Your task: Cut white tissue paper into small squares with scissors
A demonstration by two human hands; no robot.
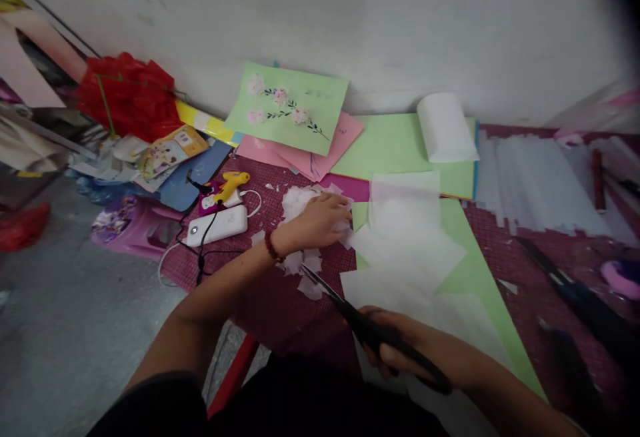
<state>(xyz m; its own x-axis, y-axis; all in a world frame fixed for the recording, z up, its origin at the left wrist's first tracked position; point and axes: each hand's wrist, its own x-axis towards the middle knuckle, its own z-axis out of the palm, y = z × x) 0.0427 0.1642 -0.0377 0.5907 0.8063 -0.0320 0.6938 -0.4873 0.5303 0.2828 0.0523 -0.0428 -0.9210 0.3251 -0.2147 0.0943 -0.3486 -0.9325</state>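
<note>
My left hand (327,219) lies palm down on a pile of small white paper scraps (299,202), its fingers stretched to the right and pressed close to the pieces. Some of the scraps under the palm are hidden. In my right hand (395,340) is a pair of black-handled scissors (350,313), its blades pointing up and left over the loose pieces. Larger sheets of thin white paper (407,243) overlap on a green sheet (457,223), just beyond and beside my right hand.
A green card with pink paper flowers (295,107) leans at the back on pink sheets (350,131). A white paper roll (447,128) stands near the wall. A yellow glue gun (231,185) and a white power bank (218,225) with cables lie left. Clear strips (537,180) and dark-handled tools (575,290) lie right.
</note>
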